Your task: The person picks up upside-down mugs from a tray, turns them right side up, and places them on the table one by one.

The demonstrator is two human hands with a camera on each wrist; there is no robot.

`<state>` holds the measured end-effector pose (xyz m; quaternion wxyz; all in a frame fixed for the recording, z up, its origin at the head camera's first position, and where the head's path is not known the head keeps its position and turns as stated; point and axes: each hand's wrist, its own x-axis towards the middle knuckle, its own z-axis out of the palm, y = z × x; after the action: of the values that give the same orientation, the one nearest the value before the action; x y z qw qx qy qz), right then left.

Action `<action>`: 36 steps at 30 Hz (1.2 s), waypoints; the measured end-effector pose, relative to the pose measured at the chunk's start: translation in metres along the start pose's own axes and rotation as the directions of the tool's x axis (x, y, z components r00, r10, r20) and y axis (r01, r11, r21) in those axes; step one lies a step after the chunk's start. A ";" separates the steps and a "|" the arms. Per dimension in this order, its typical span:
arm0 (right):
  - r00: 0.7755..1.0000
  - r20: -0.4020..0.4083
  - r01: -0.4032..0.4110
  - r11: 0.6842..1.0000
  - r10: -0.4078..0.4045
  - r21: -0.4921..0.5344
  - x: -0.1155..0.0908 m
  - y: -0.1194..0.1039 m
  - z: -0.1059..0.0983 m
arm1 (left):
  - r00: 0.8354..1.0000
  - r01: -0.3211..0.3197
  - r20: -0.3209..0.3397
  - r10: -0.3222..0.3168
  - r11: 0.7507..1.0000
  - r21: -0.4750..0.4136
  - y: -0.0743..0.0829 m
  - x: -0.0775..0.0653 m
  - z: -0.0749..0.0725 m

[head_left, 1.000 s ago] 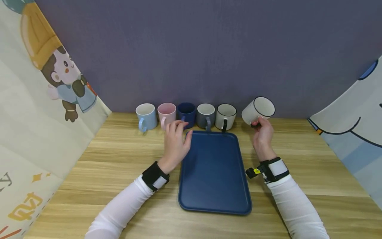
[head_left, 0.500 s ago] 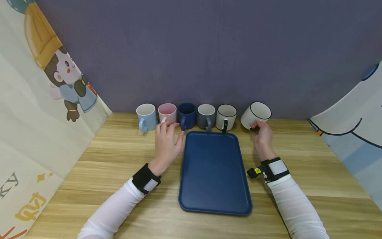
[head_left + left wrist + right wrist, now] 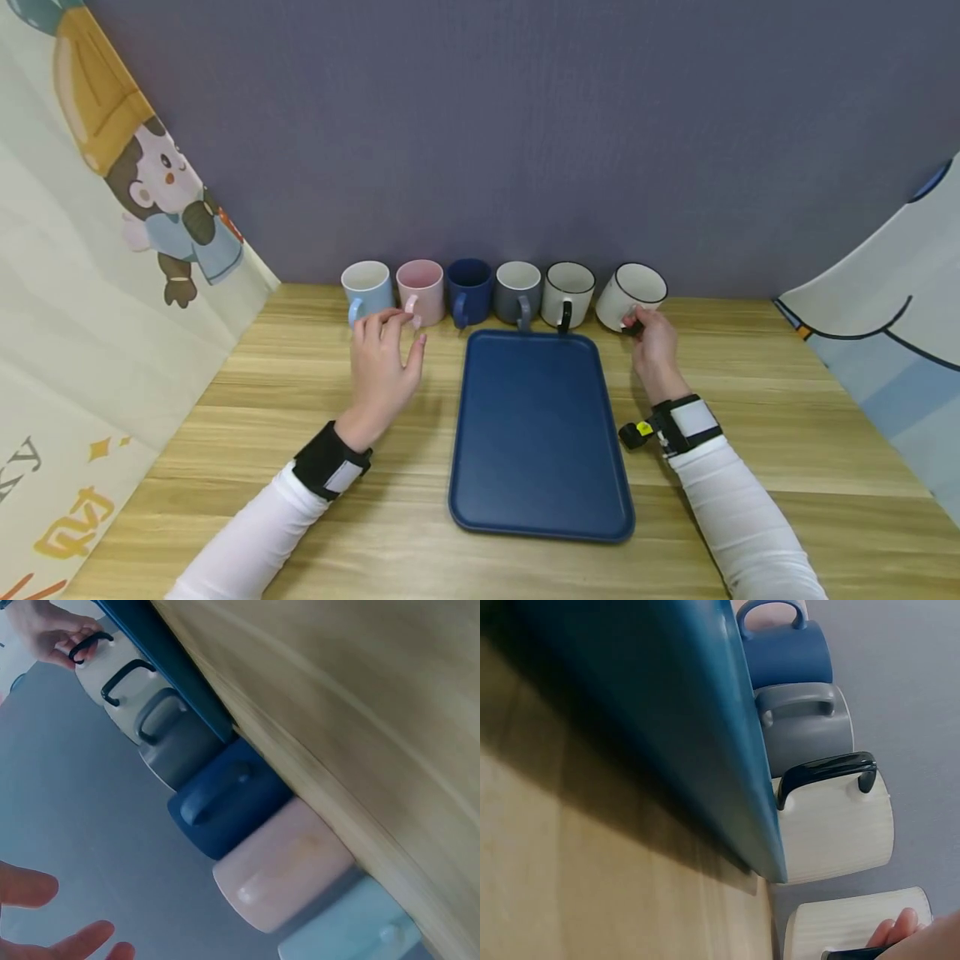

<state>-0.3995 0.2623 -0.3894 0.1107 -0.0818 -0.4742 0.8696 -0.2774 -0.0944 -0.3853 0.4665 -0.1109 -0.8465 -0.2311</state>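
Note:
At the right end of a row of mugs, my right hand (image 3: 656, 350) grips the black handle of a white mug with a black rim (image 3: 617, 298). That mug leans slightly to the right; whether its base touches the table I cannot tell. In the right wrist view, a narrow gap separates it from the neighbouring white mug (image 3: 836, 829). My left hand (image 3: 381, 367) is raised in front of the light blue mug (image 3: 382, 298) and pink mug (image 3: 430, 304), its fingers loosely bent and holding nothing. The left wrist view shows the fingertips apart from the mugs.
The row also has a navy mug (image 3: 482, 302) and a grey mug (image 3: 508, 307), handles facing the person. A dark blue tray (image 3: 540, 433) lies before them, its far edge close to the handles. Behind the mugs stands a grey-purple wall (image 3: 525, 142).
My left hand has moved left, from near the navy mug to before the light blue and pink mugs. The right hand has brought the white mug lower, left and more upright.

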 end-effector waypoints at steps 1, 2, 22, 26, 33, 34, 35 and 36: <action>1.000 -0.002 -0.005 1.000 0.005 0.006 0.000 0.000 0.000 | 1.000 0.003 -0.001 -0.003 1.000 0.005 -0.002 0.000 -0.001; 1.000 -0.001 -0.006 1.000 0.006 0.002 -0.001 0.001 0.001 | 1.000 0.005 -0.006 -0.005 1.000 0.006 -0.003 0.000 -0.002; 0.996 0.023 0.082 0.996 -0.081 -0.040 0.005 0.011 0.001 | 0.998 0.058 -0.006 -0.058 0.998 0.032 -0.022 -0.006 -0.019; 0.998 0.034 0.061 0.998 -0.060 -0.029 0.005 0.010 0.001 | 0.999 0.054 0.002 -0.054 0.998 0.037 -0.021 -0.007 -0.020; 0.998 0.039 0.046 0.999 -0.046 -0.004 0.007 0.010 0.003 | 0.999 0.052 0.005 -0.052 0.998 0.035 -0.022 -0.007 -0.018; 0.998 0.041 0.044 0.999 -0.044 -0.002 0.007 0.010 0.003 | 0.999 0.053 0.006 -0.053 0.998 0.034 -0.022 -0.007 -0.017; 0.998 0.042 0.038 0.999 -0.038 0.003 0.008 0.009 0.003 | 0.999 0.053 0.007 -0.054 0.998 0.034 -0.022 -0.007 -0.016; 0.998 0.047 0.030 1.000 -0.030 0.001 0.008 0.009 0.002 | 0.998 0.054 0.008 -0.054 0.998 0.034 -0.023 -0.007 -0.016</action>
<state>-0.4086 0.2576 -0.3960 0.1126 -0.0544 -0.4777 0.8696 -0.2714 -0.1219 -0.3902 0.4582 -0.0811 -0.8550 -0.2290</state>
